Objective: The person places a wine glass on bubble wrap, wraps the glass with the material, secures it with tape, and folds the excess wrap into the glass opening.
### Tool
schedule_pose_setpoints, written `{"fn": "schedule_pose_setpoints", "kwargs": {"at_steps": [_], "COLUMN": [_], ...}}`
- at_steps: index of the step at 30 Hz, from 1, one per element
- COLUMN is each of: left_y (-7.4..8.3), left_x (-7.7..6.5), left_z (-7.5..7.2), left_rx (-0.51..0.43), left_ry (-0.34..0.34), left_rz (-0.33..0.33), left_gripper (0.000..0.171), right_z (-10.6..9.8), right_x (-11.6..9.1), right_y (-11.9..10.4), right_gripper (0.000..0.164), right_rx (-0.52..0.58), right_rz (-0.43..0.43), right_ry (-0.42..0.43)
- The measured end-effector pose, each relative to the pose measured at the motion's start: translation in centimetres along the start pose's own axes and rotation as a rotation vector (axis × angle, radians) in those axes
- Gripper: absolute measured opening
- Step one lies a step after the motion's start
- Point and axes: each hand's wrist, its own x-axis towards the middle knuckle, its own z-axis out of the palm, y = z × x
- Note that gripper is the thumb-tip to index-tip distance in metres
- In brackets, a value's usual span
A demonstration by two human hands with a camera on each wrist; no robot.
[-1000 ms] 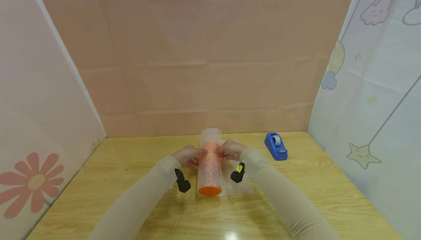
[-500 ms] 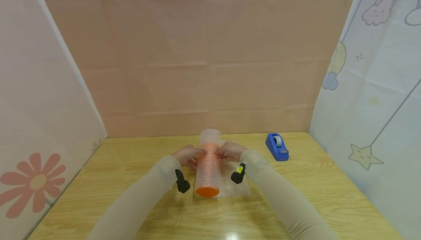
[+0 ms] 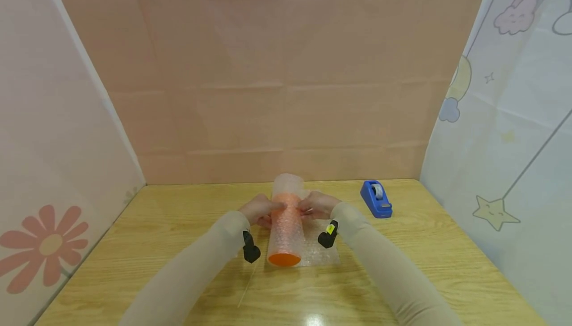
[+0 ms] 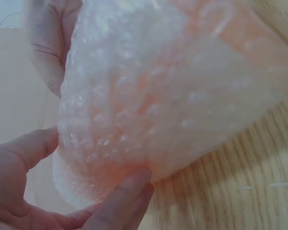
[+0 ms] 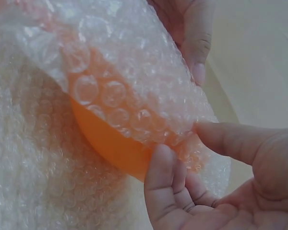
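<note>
An orange cylinder [image 3: 284, 260] lies with one end toward me in the head view, rolled in clear bubble wrap [image 3: 286, 234]. A flat flap of the wrap extends under it to the right. My left hand [image 3: 260, 210] grips the roll's left side, thumb on top; in the left wrist view its fingers [image 4: 127, 194] curl against the lower side. From the right, my right hand [image 3: 318, 205] pinches the wrap over the cylinder between thumb and fingers. The right wrist view shows bare orange surface [image 5: 105, 141] below the wrap's loose edge.
A blue tape dispenser [image 3: 376, 199] with a roll of tape stands at the back right of the wooden table [image 3: 178, 246]. A thin pale strip [image 3: 247, 286] lies in front of the left hand. Fabric walls enclose the table's back and sides.
The wrapped cylinder's near end shifts slightly left, then back to the right. Both hands keep their hold and have moved slightly right.
</note>
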Motion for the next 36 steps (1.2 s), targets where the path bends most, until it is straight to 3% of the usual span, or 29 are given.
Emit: {"fn": "schedule_pose_setpoints", "kwargs": {"at_steps": [11, 19, 24, 36], "left_y": [0.3, 0.5, 0.6, 0.5], "left_x": [0.1, -0.1, -0.3, -0.2], "left_z": [0.3, 0.3, 0.3, 0.2], "left_rx": [0.028, 0.08, 0.095, 0.089], "left_ry": [0.016, 0.027, 0.035, 0.018], "left_rz": [0.002, 0.001, -0.008, -0.006], "left_gripper": [0.039, 0.039, 0.042, 0.045], "right_z": [-0.6, 0.0, 0.3, 0.6], "right_x": [-0.6, -0.7, -0.6, -0.7], "right_y": [-0.2, -0.5, -0.5, -0.4], "right_gripper": [0.02, 0.011, 0.022, 0.015], "right_rx": [-0.071, -0.005, 0.028, -0.032], "right_rz": [0.015, 0.035, 0.058, 0.013], "right_ry": [-0.009, 0.014, 0.035, -0.015]}}
